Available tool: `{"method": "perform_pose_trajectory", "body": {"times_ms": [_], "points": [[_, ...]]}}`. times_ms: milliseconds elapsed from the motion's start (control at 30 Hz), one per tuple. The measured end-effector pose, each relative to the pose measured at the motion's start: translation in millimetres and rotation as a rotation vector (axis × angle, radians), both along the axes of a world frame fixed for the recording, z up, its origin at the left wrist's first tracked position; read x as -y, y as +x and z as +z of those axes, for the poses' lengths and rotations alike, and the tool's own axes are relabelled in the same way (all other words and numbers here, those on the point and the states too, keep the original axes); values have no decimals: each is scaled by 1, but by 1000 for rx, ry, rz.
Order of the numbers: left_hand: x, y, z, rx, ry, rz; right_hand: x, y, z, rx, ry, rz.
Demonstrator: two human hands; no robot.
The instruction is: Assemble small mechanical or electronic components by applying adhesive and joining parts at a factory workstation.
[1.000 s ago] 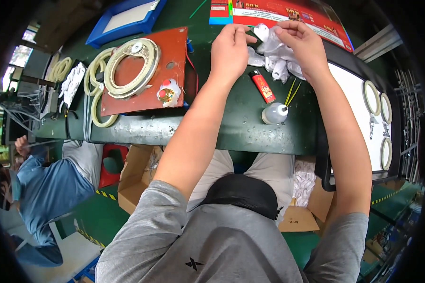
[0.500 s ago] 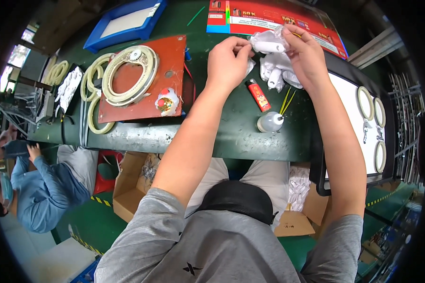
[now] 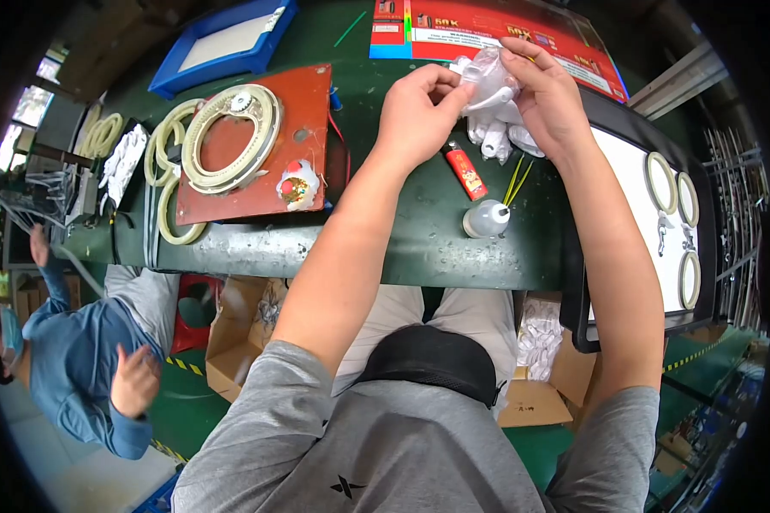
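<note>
A crinkled clear plastic bag [image 3: 490, 77] is held up between my hands above the far side of the green table, with something pale inside. My left hand [image 3: 421, 115] pinches its left side between thumb and fingers. At its upper right edge, my right hand [image 3: 549, 101] grips it with thumb and fingertips. Just beneath lie several white bagged pieces [image 3: 493, 138], partly hidden by the bag and my hands. Nearer to me are a red lighter [image 3: 464, 173], thin yellow sticks [image 3: 515, 181] and a small translucent squeeze bottle [image 3: 488, 220].
To the left, a rust-red plate [image 3: 222, 192] bears a cream toothed ring [image 3: 197, 147]; more cream rings [image 3: 164, 224] lie beside it. A blue tray [image 3: 167, 77] stands behind. On the right is a black-rimmed tray [image 3: 580, 332] with rings. A co-worker [image 3: 81, 350] sits at left.
The plastic bag has been turned and bunched between my hands, and my left hand has moved closer to my right. The co-worker's hands have moved apart, one lowered.
</note>
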State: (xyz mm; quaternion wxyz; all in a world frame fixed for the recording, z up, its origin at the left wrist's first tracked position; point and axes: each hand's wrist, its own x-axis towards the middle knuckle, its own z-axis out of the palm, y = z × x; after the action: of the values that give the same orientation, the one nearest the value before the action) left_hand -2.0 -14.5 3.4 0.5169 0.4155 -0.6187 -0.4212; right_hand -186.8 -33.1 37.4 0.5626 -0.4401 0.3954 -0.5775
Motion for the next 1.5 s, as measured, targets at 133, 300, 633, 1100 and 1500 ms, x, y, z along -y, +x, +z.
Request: {"method": "perform_pose_trajectory", "body": {"times_ms": [133,300,633,1100,1500], "points": [[3,-1,3,-233,59,45,-2,4,3,-251,-40,-155],[8,-1,1,-365,12,78,-15,19,5,-337,-1,126],[1,1,6,-411,123,-59,-10,10,0,-444,-225,89],[12,14,-2,-56,168,340,-12,13,3,-441,-219,-8],[-2,21,2,404,0,106,-9,5,5,-197,178,65]]}}
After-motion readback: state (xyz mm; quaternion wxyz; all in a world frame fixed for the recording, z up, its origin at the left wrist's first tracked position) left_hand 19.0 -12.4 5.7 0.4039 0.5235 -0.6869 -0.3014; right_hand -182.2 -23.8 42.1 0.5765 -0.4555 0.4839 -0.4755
